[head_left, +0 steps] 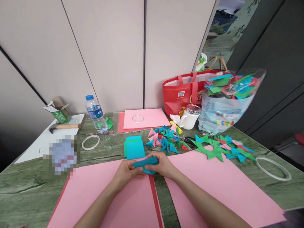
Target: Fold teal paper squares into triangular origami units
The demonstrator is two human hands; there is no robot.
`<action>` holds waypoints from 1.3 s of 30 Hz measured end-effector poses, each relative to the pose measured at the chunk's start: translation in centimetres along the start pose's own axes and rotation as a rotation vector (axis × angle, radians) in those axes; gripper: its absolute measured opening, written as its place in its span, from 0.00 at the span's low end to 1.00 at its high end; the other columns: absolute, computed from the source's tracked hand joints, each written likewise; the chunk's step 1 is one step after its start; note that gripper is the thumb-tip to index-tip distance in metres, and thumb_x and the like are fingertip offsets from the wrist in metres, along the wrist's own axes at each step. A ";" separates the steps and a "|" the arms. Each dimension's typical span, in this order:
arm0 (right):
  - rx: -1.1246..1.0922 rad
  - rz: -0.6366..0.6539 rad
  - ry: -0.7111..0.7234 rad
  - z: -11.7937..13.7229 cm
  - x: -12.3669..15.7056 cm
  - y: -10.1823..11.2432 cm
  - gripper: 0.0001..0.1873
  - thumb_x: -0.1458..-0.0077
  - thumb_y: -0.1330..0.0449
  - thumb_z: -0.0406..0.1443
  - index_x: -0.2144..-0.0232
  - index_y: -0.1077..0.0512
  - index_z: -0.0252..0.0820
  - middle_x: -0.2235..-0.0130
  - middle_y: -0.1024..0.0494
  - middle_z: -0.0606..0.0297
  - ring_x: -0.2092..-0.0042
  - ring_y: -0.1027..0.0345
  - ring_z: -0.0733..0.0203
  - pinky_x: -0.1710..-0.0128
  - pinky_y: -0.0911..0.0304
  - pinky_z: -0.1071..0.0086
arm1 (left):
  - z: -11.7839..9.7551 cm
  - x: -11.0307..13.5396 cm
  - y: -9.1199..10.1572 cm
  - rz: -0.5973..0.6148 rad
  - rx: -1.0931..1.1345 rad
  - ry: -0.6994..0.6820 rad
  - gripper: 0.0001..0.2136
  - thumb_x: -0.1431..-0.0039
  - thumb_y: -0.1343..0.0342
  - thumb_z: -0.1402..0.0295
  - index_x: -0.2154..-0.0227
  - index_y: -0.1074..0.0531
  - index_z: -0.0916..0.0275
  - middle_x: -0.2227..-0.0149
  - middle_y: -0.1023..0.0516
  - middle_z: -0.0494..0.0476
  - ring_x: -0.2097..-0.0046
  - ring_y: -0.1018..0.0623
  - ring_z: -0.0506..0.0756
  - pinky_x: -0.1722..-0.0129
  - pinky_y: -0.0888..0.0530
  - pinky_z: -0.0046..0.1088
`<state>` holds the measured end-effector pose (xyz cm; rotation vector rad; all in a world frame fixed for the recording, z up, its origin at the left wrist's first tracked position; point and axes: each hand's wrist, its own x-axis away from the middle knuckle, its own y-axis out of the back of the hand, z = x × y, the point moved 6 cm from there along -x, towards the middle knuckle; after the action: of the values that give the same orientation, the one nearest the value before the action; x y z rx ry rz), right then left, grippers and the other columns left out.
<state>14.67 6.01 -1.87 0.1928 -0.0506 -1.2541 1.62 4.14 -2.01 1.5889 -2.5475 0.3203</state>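
Observation:
Both hands hold one partly folded piece of blue paper (145, 163) above the pink sheets. My left hand (127, 173) pinches its left end, and my right hand (161, 163) grips its right end with the thumb on top. Just beyond them lies a small stack of blue and green paper squares (132, 149). To the right of that stack is a heap of folded paper pieces (164, 137) in blue, pink, green and red. Large pink sheets (101, 198) lie under the left forearm, and more pink sheets (221, 186) under the right.
Joined star-shaped paper pieces (215, 152) and a white ring (273, 168) lie at right. Behind stand a white mug (190, 118), a red bag (174, 98) and a plastic bag of folded paper (217, 109). At left are a water bottle (95, 115), a hammer (66, 125) and another ring (90, 142).

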 end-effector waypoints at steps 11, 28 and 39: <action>0.082 -0.145 0.076 1.0 0.4 0.1 0.22 0.62 0.37 0.40 0.62 0.34 0.40 0.65 0.28 0.65 0.65 0.34 0.60 0.66 0.39 0.69 | 0.1 -0.3 0.3 -0.196 0.074 -0.026 0.11 0.60 0.39 0.63 0.76 0.28 0.65 0.75 0.21 0.55 0.71 0.22 0.58 0.66 0.27 0.35; 0.197 -0.165 0.085 0.9 0.4 0.0 0.25 0.66 0.39 0.32 0.60 0.38 0.41 0.65 0.29 0.65 0.66 0.36 0.59 0.68 0.40 0.70 | 0.1 -0.2 -0.1 -0.175 0.072 -0.024 0.13 0.61 0.39 0.60 0.75 0.27 0.65 0.74 0.20 0.57 0.67 0.22 0.61 0.64 0.27 0.38; 0.112 -0.118 0.076 0.0 -0.4 1.1 0.19 0.64 0.44 0.27 0.64 0.37 0.41 0.75 0.31 0.71 0.78 0.41 0.69 0.81 0.45 0.77 | -0.7 0.0 1.8 -0.247 0.102 -0.025 0.13 0.61 0.38 0.64 0.72 0.25 0.67 0.73 0.20 0.56 0.65 0.22 0.62 0.60 0.27 0.40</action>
<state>15.62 6.69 -1.64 0.3444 -0.0442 -1.3612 0.02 5.02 -1.52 1.9308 -2.3499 0.4106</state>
